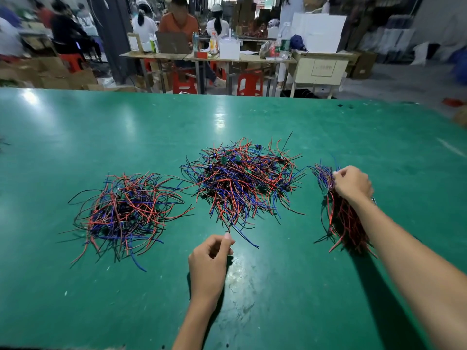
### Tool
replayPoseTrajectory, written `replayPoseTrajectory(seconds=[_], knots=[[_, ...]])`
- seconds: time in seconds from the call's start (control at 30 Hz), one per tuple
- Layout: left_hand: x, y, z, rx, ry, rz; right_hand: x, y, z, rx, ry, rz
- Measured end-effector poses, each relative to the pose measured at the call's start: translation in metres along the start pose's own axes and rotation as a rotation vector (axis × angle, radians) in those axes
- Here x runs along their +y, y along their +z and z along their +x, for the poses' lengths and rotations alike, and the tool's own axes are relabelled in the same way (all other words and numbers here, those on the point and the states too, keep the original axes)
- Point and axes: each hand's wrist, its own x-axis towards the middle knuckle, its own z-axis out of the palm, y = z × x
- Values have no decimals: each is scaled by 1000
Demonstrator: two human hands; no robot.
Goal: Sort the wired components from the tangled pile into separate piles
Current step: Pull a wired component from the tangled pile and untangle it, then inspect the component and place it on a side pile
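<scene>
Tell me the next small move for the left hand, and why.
Probably draw the left hand back toward you to pull free the wire it seems to pinch at the middle pile's near edge. The right hand is already at the aligned right bundle, likely where the piece goes.

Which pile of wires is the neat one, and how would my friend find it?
Start at the green table, where three wire heaps sit in a row. Skip the left pile and the middle pile, both tangled and spread wide. The right pile is a narrow bundle with wires lying mostly the same way, and the right hand rests on its far end.
</scene>
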Motion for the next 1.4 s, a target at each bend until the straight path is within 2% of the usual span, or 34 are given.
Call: replayPoseTrajectory(seconds=[0.1, 0.23, 0.3, 0.37, 0.57, 0.6, 0.67, 0.77, 0.87, 0.97, 1.2, 1.33, 1.4], knots=[[-1, 0, 0, -10, 1, 3, 2, -4, -2, -70, -124, -144], [-1, 0, 0, -16, 9, 21, -1, 10, -24, 41, -429, -222], [-1, 0, 0, -18, 5, 21, -1, 23, -32, -62, -576, -296], [-1, -1, -1, -20, 1, 22, 2, 32, -35, -172, -609, -427], [0, -2, -1, -29, -3, 26, 15, 23, -21, -149, -532, -673], [-1, -2, -1, -29, -2, 27, 14, 21, -20, -109, -537, -650], [-1, -1, 0, -29, 0, 30, 6, 21, -22, -82, -544, -439], [-1, 0, 0, -32, -6, 25, -19, 29, -39, -271, -571, -37], [-2, 0, 0, -33, -3, 22, -33, 49, -58, -342, -595, -77], [-1, 0, -1, -32, -5, -7, -34, 68, -75, -229, -536, -3], [1, 2, 1, -7, 80, 55, -23, 62, -122, 89, -740, 220], [5, 17, -3, -156, 243, 226, -15, 57, -167, 208, -767, 321], [9, 28, -7, -236, 234, 165, -11, 57, -187, 252, -798, 375]])
